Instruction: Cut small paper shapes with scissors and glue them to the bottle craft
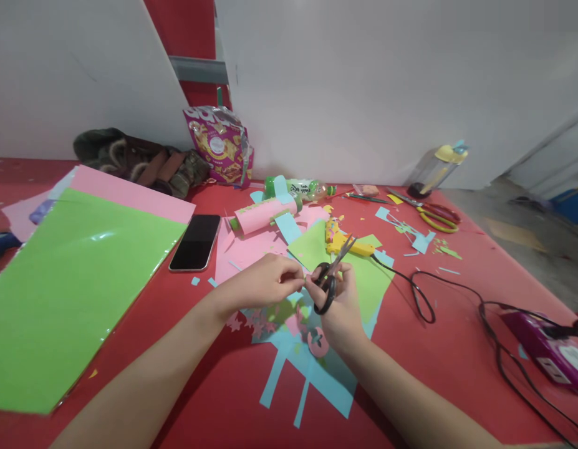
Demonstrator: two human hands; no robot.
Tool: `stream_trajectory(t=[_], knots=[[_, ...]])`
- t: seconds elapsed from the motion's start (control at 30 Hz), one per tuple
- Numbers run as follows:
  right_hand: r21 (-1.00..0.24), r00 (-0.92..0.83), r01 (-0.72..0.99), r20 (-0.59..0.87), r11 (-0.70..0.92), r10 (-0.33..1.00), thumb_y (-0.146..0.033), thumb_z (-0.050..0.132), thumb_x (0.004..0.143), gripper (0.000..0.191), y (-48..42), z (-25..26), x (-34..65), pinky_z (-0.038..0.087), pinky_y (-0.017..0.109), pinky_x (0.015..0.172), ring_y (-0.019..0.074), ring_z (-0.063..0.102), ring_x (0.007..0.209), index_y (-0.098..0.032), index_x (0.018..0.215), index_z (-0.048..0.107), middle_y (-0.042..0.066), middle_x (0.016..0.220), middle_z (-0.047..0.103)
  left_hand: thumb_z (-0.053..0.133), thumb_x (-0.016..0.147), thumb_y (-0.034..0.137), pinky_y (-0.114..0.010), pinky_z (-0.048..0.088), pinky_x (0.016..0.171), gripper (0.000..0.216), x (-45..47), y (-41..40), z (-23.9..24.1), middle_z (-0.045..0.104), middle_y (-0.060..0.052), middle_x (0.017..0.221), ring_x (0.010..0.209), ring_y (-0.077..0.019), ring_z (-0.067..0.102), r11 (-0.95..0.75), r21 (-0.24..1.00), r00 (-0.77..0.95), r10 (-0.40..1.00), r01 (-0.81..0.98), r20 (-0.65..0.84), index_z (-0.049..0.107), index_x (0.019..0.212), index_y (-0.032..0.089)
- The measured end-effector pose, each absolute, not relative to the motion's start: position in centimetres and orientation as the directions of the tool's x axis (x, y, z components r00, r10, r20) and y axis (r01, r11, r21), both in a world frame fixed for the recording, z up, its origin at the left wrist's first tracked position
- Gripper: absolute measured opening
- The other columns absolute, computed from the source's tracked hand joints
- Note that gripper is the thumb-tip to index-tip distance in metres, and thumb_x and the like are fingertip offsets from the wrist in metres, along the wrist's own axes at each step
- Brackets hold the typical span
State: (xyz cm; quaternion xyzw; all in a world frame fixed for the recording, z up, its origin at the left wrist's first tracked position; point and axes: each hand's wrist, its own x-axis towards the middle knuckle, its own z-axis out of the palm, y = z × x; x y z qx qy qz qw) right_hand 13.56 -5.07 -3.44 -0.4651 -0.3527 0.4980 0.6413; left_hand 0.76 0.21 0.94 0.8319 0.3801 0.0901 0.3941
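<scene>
My right hand is closed around small black-handled scissors, with fingers at the handle loops and blades pointing up and away. My left hand is in a pinch, its fingertips meeting those of my right hand; whatever lies between them is too small to make out. Below both hands are pink paper flower shapes, a curled pink paper piece and blue paper sheets with strips. Just beyond the scissors, a yellow glue gun rests on green paper.
A pink-wrapped bottle and a green-labelled bottle lie behind. At left are a phone and green sheets. Right are red-and-yellow-handled scissors, a clear bottle and a purple power strip with a black cord.
</scene>
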Motion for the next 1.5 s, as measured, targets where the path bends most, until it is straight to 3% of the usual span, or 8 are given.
stream_trajectory(t=[0.3, 0.47, 0.73, 0.83, 0.97, 1.2, 1.5], knots=[[-0.948, 0.230, -0.313, -0.018, 0.057, 0.973, -0.015, 0.064, 0.061, 0.033, -5.1, -3.6, 13.6, 0.039, 0.020, 0.053, 0.0077, 0.049, 0.058, -0.023, 0.073, 0.035, -0.007, 0.066, 0.049, 0.042, 0.071, 0.025, -0.020, 0.034, 0.054, 0.020, 0.3, 0.7, 1.2, 0.050, 0.001, 0.057, 0.058, -0.0106, 0.046, -0.365, 0.740, 0.621, 0.779, 0.566, -0.091, 0.050, 0.056, 0.014], [-0.943, 0.117, -0.330, -0.090, -0.047, 0.989, -0.016, 0.066, 0.059, 0.035, -5.3, -3.4, 13.4, 0.036, 0.018, 0.046, 0.0068, 0.045, 0.053, -0.023, 0.072, 0.034, -0.008, 0.066, 0.048, 0.043, 0.072, 0.025, -0.021, 0.038, 0.061, 0.020, -0.1, 0.9, 2.0, 0.054, 0.000, 0.062, 0.063, -0.0113, 0.050, -0.302, 0.804, 0.526, 0.850, 0.512, -0.015, 0.049, 0.057, 0.014], [-0.887, -0.096, -0.429, -0.143, -0.170, 0.985, -0.028, 0.076, 0.047, 0.048, -5.6, -3.2, 13.1, 0.039, 0.019, 0.047, 0.0086, 0.049, 0.058, -0.023, 0.070, 0.035, -0.007, 0.066, 0.047, 0.046, 0.073, 0.027, -0.021, 0.040, 0.063, 0.019, -0.2, 0.8, 2.1, 0.052, 0.000, 0.062, 0.063, -0.0104, 0.049, -0.237, 0.878, 0.365, 0.928, 0.416, 0.077, 0.050, 0.060, 0.013], [-0.892, -0.172, -0.401, -0.152, -0.210, 0.973, -0.038, 0.077, 0.042, 0.054, -5.8, -3.0, 13.1, 0.034, 0.018, 0.042, 0.0094, 0.046, 0.056, -0.023, 0.071, 0.034, -0.005, 0.066, 0.046, 0.046, 0.073, 0.026, -0.022, 0.040, 0.062, 0.019, -0.3, 0.9, 2.0, 0.051, 0.001, 0.060, 0.061, -0.0100, 0.047, -0.236, 0.884, 0.356, 0.930, 0.403, 0.086, 0.049, 0.059, 0.013], [-0.899, -0.247, -0.392, -0.104, -0.198, 0.963, -0.048, 0.072, 0.046, 0.052, -5.8, -2.8, 13.2, 0.033, 0.019, 0.045, 0.0085, 0.044, 0.054, -0.023, 0.071, 0.034, -0.005, 0.066, 0.045, 0.047, 0.072, 0.025, -0.021, 0.039, 0.060, 0.017, -0.2, 0.9, 2.1, 0.051, 0.001, 0.060, 0.061, -0.0099, 0.047, -0.233, 0.876, 0.380, 0.923, 0.423, 0.062, 0.051, 0.061, 0.013], [-0.895, -0.300, -0.415, -0.034, -0.163, 0.953, -0.050, 0.068, 0.054, 0.049, -5.7, -3.4, 13.4, 0.032, 0.021, 0.049, 0.0083, 0.041, 0.056, -0.022, 0.074, 0.033, -0.004, 0.070, 0.043, 0.046, 0.071, 0.021, -0.021, 0.039, 0.062, 0.015, 0.1, 0.5, 2.1, 0.053, 0.001, 0.061, 0.063, -0.0101, 0.048, -0.272, 0.875, 0.448, 0.891, 0.400, 0.072, 0.051, 0.060, 0.013], [-0.896, -0.303, -0.422, -0.004, -0.138, 0.953, -0.051, 0.066, 0.057, 0.047, -5.8, -3.6, 13.4, 0.031, 0.022, 0.053, 0.0094, 0.040, 0.060, -0.022, 0.076, 0.034, -0.003, 0.072, 0.040, 0.044, 0.072, 0.021, -0.020, 0.034, 0.056, 0.018, 0.1, 0.5, 1.9, 0.042, 0.004, 0.055, 0.057, -0.0084, 0.040, -0.295, 0.859, 0.484, 0.873, 0.418, 0.064, 0.045, 0.056, 0.014]])
